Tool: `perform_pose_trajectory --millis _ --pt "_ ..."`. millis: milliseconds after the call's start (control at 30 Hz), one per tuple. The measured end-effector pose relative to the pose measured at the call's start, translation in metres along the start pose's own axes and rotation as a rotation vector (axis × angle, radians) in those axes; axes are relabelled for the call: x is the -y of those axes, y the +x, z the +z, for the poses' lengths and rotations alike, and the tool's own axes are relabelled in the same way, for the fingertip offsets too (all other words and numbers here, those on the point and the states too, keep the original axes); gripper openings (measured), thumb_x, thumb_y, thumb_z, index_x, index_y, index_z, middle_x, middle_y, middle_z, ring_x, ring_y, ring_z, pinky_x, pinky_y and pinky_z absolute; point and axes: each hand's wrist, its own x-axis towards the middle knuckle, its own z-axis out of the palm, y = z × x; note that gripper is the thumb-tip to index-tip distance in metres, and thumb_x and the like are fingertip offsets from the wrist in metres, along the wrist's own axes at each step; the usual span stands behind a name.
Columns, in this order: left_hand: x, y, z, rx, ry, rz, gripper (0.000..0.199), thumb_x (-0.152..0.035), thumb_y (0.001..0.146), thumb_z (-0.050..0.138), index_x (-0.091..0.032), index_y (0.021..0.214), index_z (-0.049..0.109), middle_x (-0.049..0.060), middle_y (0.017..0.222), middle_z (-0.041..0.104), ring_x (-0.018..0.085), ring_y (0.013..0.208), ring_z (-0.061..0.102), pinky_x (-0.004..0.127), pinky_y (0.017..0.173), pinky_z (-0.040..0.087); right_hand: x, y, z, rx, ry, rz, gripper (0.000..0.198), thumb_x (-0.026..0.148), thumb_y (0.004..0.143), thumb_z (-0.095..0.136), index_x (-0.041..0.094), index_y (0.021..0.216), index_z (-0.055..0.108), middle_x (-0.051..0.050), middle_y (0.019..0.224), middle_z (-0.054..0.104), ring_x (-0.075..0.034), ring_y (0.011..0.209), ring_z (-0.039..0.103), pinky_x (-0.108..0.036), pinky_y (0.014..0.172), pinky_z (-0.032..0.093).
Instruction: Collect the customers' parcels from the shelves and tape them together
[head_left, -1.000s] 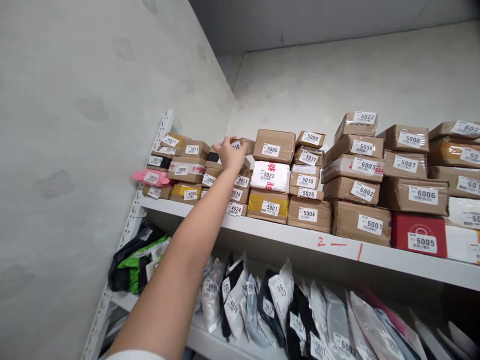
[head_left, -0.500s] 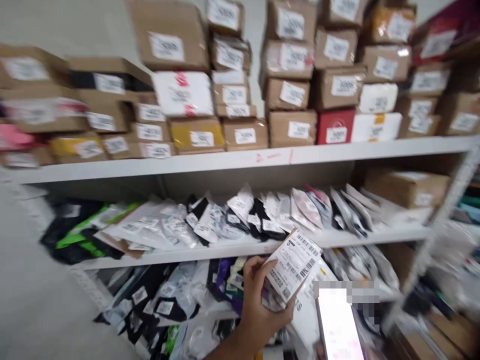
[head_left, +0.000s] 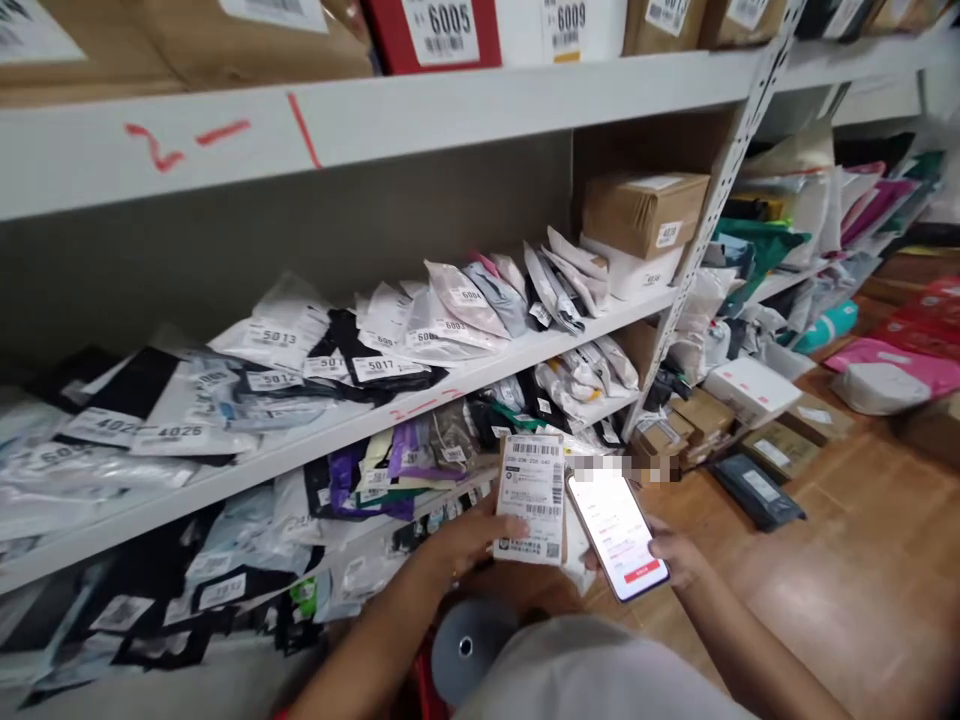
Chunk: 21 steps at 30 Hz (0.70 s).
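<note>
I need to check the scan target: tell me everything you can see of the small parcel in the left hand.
The small parcel is a flat brown cardboard packet, its face almost covered by a white shipping label with barcodes and fine print. It stands upright, label toward the camera, pinched at its left edge by the left hand, beside the lit phone in the right hand.

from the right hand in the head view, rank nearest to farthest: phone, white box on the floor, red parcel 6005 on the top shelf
1. Phone: held in the right hand, at its left.
2. White box: on the floor, up and to the right of the hand, beside the shelf post.
3. Red parcel: on the top shelf, far above and left.
</note>
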Motion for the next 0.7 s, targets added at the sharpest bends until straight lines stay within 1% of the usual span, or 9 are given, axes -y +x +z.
perform_pose_trajectory --millis 67,133,233,333,400,467,567,633,700 --pt "0.011 0.014 0.005 0.032 -0.033 -0.056 0.071 -0.027 0.053 0.085 -0.017 0.12 0.065 0.013 0.105 0.075 0.036 0.103 0.068 0.048 0.092 0.052 0.0 -0.004 -0.012 -0.019 0.011 0.006 0.065 0.042 0.062 0.08 0.017 0.12 0.062 -0.017 0.105 0.074 -0.033 0.098 0.07 -0.047 0.087 0.052" --pt "0.022 0.025 0.013 0.032 -0.068 -0.019 0.068 -0.025 0.055 0.083 -0.018 0.12 0.064 0.012 0.108 0.075 0.035 0.106 0.067 0.048 0.096 0.05 0.0 -0.007 -0.023 -0.053 0.005 0.023 0.069 0.043 0.063 0.079 0.016 0.124 0.058 -0.017 0.106 0.074 -0.033 0.101 0.07 -0.047 0.088 0.052" --pt "0.033 0.037 0.025 -0.005 -0.099 0.036 0.069 -0.023 0.057 0.081 -0.018 0.123 0.063 0.011 0.111 0.074 0.035 0.11 0.066 0.049 0.099 0.049 0.0 -0.014 -0.035 -0.118 0.0 0.038 0.074 0.045 0.064 0.079 0.016 0.128 0.055 -0.018 0.107 0.074 -0.035 0.103 0.069 -0.051 0.092 0.05" --pt "0.039 0.042 0.034 -0.087 -0.115 0.066 0.072 -0.023 0.054 0.081 -0.018 0.123 0.062 0.011 0.109 0.075 0.036 0.11 0.066 0.05 0.097 0.05 0.001 -0.023 -0.041 -0.256 0.041 -0.009 0.073 0.053 0.067 0.079 0.018 0.127 0.056 -0.018 0.113 0.072 -0.036 0.106 0.068 -0.055 0.096 0.048" --pt "0.043 0.043 0.036 -0.139 -0.134 0.07 0.072 -0.024 0.052 0.081 -0.018 0.122 0.063 0.01 0.107 0.076 0.036 0.108 0.066 0.05 0.095 0.051 0.001 -0.029 -0.044 -0.369 0.045 -0.055 0.072 0.059 0.069 0.076 0.018 0.125 0.057 -0.018 0.113 0.072 -0.035 0.105 0.068 -0.055 0.096 0.048" --pt "0.047 0.043 0.038 -0.196 -0.144 0.068 0.071 -0.026 0.051 0.082 -0.019 0.12 0.064 0.009 0.103 0.077 0.036 0.106 0.067 0.05 0.093 0.053 0.001 -0.036 -0.045 -0.476 0.011 -0.091 0.073 0.063 0.07 0.073 0.016 0.125 0.058 -0.018 0.108 0.074 -0.034 0.1 0.07 -0.054 0.093 0.051" --pt "0.054 0.041 0.043 -0.272 -0.142 0.067 0.07 -0.027 0.05 0.083 -0.019 0.117 0.065 0.008 0.098 0.077 0.036 0.105 0.068 0.05 0.092 0.054 0.002 -0.044 -0.04 -0.627 -0.011 -0.156 0.077 0.064 0.069 0.074 0.016 0.127 0.056 -0.015 0.101 0.076 -0.033 0.086 0.073 -0.05 0.08 0.057" --pt "0.059 0.04 0.047 -0.289 -0.141 0.055 0.07 -0.028 0.049 0.084 -0.019 0.116 0.066 0.008 0.097 0.077 0.037 0.106 0.067 0.05 0.092 0.054 0.005 -0.048 -0.031 -0.669 -0.002 -0.195 0.08 0.063 0.07 0.075 0.017 0.131 0.053 -0.014 0.1 0.076 -0.032 0.08 0.074 -0.047 0.071 0.059" --pt "0.063 0.037 0.052 -0.296 -0.143 0.041 0.071 -0.03 0.048 0.085 -0.02 0.116 0.066 0.008 0.098 0.077 0.036 0.107 0.067 0.05 0.094 0.053 0.01 -0.051 -0.018 -0.646 0.0 -0.21 0.082 0.059 0.073 0.074 0.02 0.139 0.045 -0.012 0.104 0.075 -0.03 0.081 0.073 -0.044 0.07 0.059"
